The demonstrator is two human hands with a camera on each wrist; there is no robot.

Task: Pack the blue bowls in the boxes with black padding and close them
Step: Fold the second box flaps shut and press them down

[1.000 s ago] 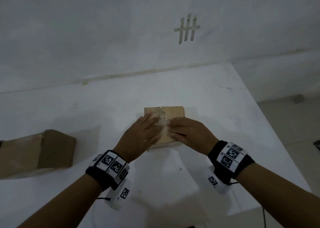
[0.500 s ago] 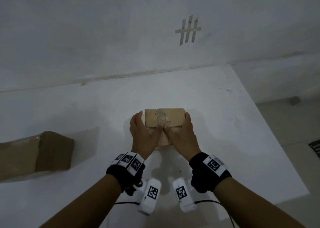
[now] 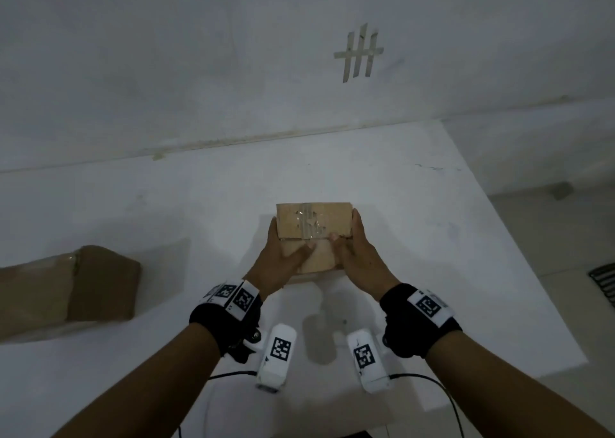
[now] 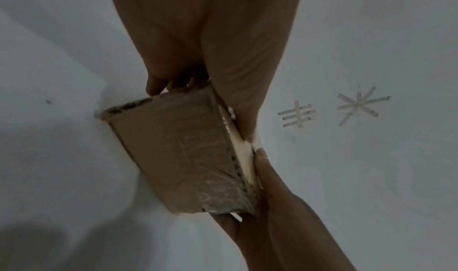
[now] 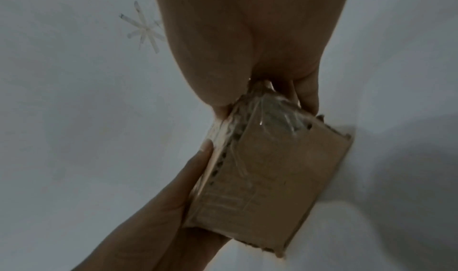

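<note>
The small cardboard box [image 3: 312,234] sits between the person's two hands over the middle of the white table [image 3: 432,238], its top flaps folded shut. The left hand [image 3: 283,258] clasps its left side and the right hand [image 3: 359,254] its right side, fingers running along the side walls and both thumbs laid over the near flap, meeting near the middle seam. So both hands are clamped on the box, equally near it; neither leads. In both wrist views the fingers wrap under the box's ends, and it seems lifted or tipped off the table, though I cannot tell for sure.

The box's long axis runs left to right, across the line of the forearms, so any carry or set-down turns on the hands moving together.

Clear tape [image 3: 309,221] crosses the top, crinkled and shiny. Faint printing shows on one broad face in the wrist views, too dim to read. No bowl or padding is visible. A larger brown box [image 3: 66,287] lies well apart at the table's left edge. Strips of tape on the wall [image 3: 359,53] form a hash-like mark.
</note>
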